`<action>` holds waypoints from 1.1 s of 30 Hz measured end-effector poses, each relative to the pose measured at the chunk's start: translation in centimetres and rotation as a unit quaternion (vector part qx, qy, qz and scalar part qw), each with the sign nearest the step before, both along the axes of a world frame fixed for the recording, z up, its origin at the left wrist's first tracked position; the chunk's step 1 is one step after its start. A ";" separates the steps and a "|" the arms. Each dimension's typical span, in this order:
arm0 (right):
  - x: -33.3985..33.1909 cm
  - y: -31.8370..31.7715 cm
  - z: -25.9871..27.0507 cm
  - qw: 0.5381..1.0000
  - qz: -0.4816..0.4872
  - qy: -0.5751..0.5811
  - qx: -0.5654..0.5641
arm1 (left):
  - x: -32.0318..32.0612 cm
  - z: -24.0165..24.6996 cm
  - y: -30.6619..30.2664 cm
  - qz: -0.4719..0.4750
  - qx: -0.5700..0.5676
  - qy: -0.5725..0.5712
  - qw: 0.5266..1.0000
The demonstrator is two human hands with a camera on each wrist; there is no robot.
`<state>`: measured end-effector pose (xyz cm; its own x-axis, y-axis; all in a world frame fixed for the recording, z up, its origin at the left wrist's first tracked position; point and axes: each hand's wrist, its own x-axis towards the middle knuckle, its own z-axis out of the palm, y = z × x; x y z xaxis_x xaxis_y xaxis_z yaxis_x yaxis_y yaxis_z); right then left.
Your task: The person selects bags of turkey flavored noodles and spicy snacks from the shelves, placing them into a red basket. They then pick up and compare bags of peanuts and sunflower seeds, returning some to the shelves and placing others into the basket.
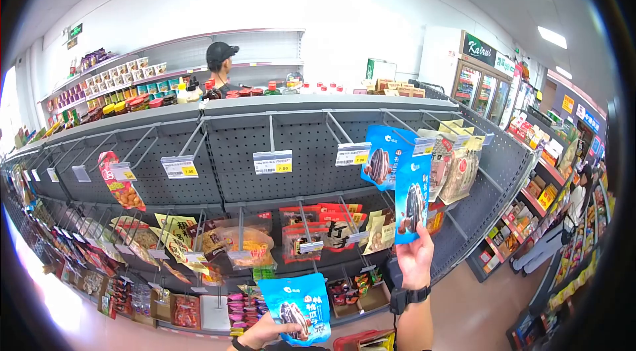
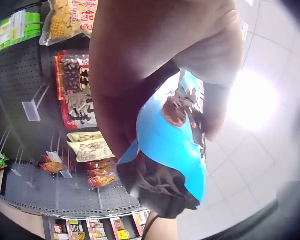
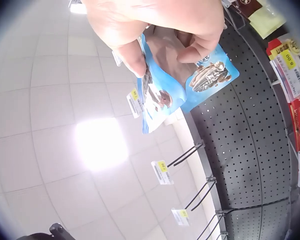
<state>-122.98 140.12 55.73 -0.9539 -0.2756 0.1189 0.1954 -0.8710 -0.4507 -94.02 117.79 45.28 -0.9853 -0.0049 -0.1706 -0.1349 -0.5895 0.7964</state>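
At chest height my left hand [image 1: 265,330] grips a blue pouch of sunflower seeds [image 1: 298,298] by its lower edge, its printed front showing. In the left wrist view, the dark folded bottom of this pouch [image 2: 157,187] hangs between thumb and fingers. Higher up, my right hand [image 1: 415,261] pinches the bottom of a second blue seed pouch [image 1: 407,199], held upright in front of a rack hook and its price tag [image 1: 424,146]. Thumb and fingers squeeze the pouch [image 3: 162,100] in the right wrist view. Another blue pouch [image 1: 379,155] hangs just left of it.
Price-tagged hooks line the grey pegboard rack [image 1: 252,182], and a red snack bag [image 1: 120,182] hangs at left. Clear food bags [image 1: 462,169] hang to the right. Lower hooks hold several more bags [image 1: 305,238]. A person in a black cap [image 1: 222,63] stands behind the rack.
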 end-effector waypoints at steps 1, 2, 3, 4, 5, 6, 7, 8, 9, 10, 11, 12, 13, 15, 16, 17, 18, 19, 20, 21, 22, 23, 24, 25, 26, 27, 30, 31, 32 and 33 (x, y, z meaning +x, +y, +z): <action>1.0 0.1 -0.2 1.000 -0.005 -0.008 0.008 | -0.4 -0.3 -0.3 -0.004 -0.031 0.034 0.999; 2.2 0.4 -0.6 1.000 0.016 0.014 0.021 | -0.6 0.2 -0.4 -0.003 -0.030 0.034 0.999; 3.7 0.5 -0.8 0.999 0.020 0.017 0.032 | -0.8 0.9 -0.4 0.002 -0.031 0.032 0.999; 5.5 0.3 -0.5 0.999 0.024 0.020 0.044 | -1.1 1.8 -0.2 0.007 -0.032 0.030 0.999; 6.7 0.4 -1.2 0.996 0.054 0.039 0.065 | -1.5 2.8 0.6 0.084 -0.064 0.049 0.993; 7.8 0.5 -1.8 0.991 0.083 0.057 0.085 | -2.1 3.8 1.2 0.084 -0.064 0.047 0.993; 9.3 0.0 -1.8 0.990 0.095 0.044 0.096 | -2.7 4.7 1.6 0.129 -0.039 0.072 0.988; 10.3 -0.3 -2.4 0.990 0.124 0.010 0.073 | -3.0 5.1 2.0 0.173 -0.014 0.096 0.980; 11.3 -0.7 -3.3 0.986 0.125 0.006 0.110 | -3.6 4.2 2.2 0.181 0.021 0.112 0.977; 12.3 -1.0 -4.3 0.981 0.124 0.002 0.147 | -4.2 3.3 2.6 0.177 0.020 0.110 0.978; 13.1 -1.5 -4.8 0.978 0.132 0.004 0.162 | -4.9 2.6 3.0 0.248 0.043 0.090 0.964; 13.8 -1.9 -5.3 0.974 0.140 0.007 0.177 | -5.5 1.6 3.3 0.318 0.065 0.071 0.943; 14.4 -2.1 -6.1 0.971 0.119 0.013 0.207 | -5.5 1.7 2.8 0.297 0.031 0.015 0.954; 14.9 -2.2 -7.3 0.968 0.093 0.028 0.233 | -5.9 1.8 3.1 0.275 0.042 0.053 0.959; 14.9 -2.3 -7.4 0.962 0.072 0.044 0.261 | -6.3 2.5 3.3 0.258 0.054 0.090 0.960; 15.2 -2.1 -7.2 0.954 0.073 0.044 0.288 | -6.6 2.7 3.6 0.257 0.053 0.089 0.961; 15.3 -2.1 -7.6 0.954 0.072 0.040 0.287 | -6.6 2.7 4.0 0.269 0.060 0.112 0.955; 15.4 -2.2 -8.0 0.953 0.077 0.040 0.289 | -6.5 2.7 4.2 0.280 0.067 0.133 0.948; 15.6 -2.2 -8.2 0.952 0.082 0.040 0.292 | -6.4 2.7 4.4 0.278 0.067 0.130 0.949; 15.8 -2.1 -8.2 0.952 0.081 0.038 0.291 | -6.5 2.7 4.5 0.281 0.061 0.150 0.946; 16.0 -2.1 -7.6 0.956 0.139 -0.004 0.257 | -6.5 2.7 4.6 0.284 0.056 0.172 0.942; 16.1 -2.2 -7.2 0.954 0.196 -0.046 0.220 | -6.5 1.8 4.4 0.282 0.031 0.165 0.945; 16.3 -2.4 -7.3 0.955 0.196 -0.046 0.220 | -6.7 -0.1 4.3 0.307 0.004 0.164 0.937; 16.6 -2.6 -7.5 0.954 0.208 -0.046 0.212 | -6.6 0.7 4.4 0.293 0.015 0.179 0.939; 16.9 -2.7 -7.8 0.953 0.220 -0.046 0.204 | -6.5 1.4 4.5 0.279 0.026 0.195 0.940; 17.0 -3.0 -8.4 0.958 0.203 -0.032 0.198 | -6.4 1.5 4.4 0.280 0.026 0.194 0.940; 17.3 -3.2 -8.9 0.961 0.189 -0.036 0.196 | -6.2 1.1 3.9 0.261 -0.004 0.195 0.945; 17.4 -3.4 -8.9 0.961 0.191 -0.036 0.196 | -6.3 0.7 3.8 0.277 -0.003 0.180 0.944; 17.5 -3.6 -8.8 0.965 0.179 -0.035 0.189 | -6.3 0.5 3.8 0.292 -0.002 0.164 0.942; 17.5 -3.7 -8.7 0.968 0.167 -0.033 0.183 | -6.3 0.3 3.8 0.292 -0.002 0.164 0.942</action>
